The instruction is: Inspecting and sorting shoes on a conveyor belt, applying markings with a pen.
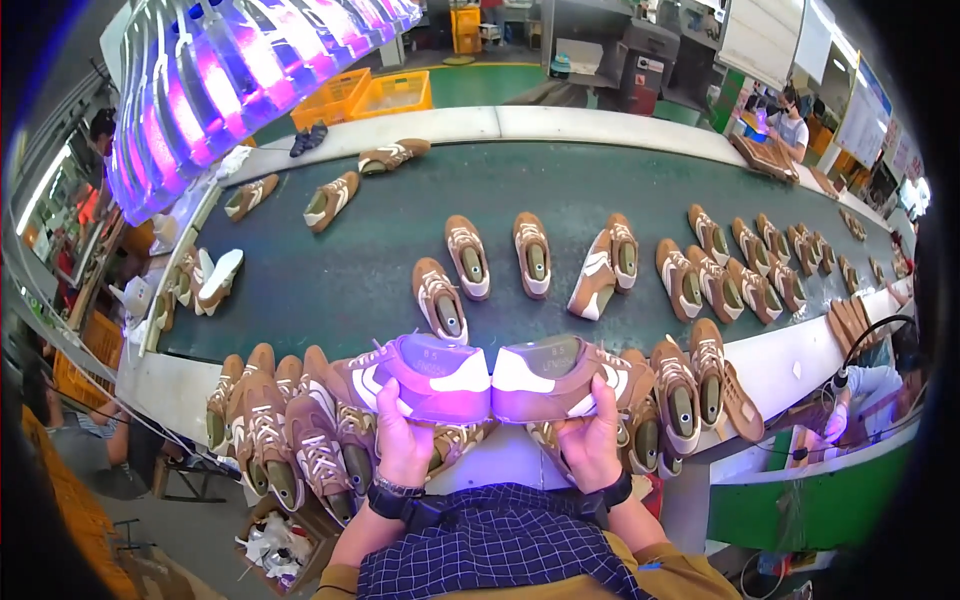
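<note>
My left hand (402, 440) is closed around a brown sneaker (425, 375) with a white heel patch and white side stripes. A matching sneaker (545, 375) is gripped in my right hand (590, 435). Both shoes are raised above the near edge of the bench, heel to heel, with toes pointing outward. Purple light falls on them, strongest on the left one. An olive form fills each shoe. Behind my hands, more brown sneakers (268, 430) crowd the near ledge on the left, and others (676, 395) stand on the right.
A dark green conveyor belt (370, 260) runs across in front, carrying many spaced-out brown sneakers (467, 257). A glowing purple lamp (215, 100) hangs at upper left. Yellow crates (395, 95) stand beyond the belt. A co-worker (790, 130) sits at far right. A box with crumpled plastic (275, 548) lies below left.
</note>
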Motion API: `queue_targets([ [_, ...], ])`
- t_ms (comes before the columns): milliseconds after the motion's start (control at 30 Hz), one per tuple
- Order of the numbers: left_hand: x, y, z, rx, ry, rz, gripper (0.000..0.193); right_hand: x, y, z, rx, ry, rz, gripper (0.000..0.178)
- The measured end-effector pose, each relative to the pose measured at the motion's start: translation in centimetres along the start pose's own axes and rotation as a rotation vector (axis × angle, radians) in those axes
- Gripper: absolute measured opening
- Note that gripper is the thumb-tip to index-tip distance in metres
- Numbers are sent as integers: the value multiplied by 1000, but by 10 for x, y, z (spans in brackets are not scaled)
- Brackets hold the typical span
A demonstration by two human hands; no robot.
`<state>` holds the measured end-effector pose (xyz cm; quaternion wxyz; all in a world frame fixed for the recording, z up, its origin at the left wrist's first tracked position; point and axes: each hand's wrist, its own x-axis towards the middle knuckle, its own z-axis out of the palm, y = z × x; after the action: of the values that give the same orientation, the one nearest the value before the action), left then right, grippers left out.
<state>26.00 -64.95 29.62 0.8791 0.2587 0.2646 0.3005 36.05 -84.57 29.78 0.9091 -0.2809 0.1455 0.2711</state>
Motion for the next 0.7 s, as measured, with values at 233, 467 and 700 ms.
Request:
queue_targets([
  [233,3,-3,-4,-9,8,-7,40,1,1,-2,30,-6,12,41],
  [467,4,-5,-5,47,47,15,39,1,1,-2,-44,0,-50,39],
  [700,5,-1,-6,102,33,81,41,-2,-4,-1,-142,-88,-107,43],
])
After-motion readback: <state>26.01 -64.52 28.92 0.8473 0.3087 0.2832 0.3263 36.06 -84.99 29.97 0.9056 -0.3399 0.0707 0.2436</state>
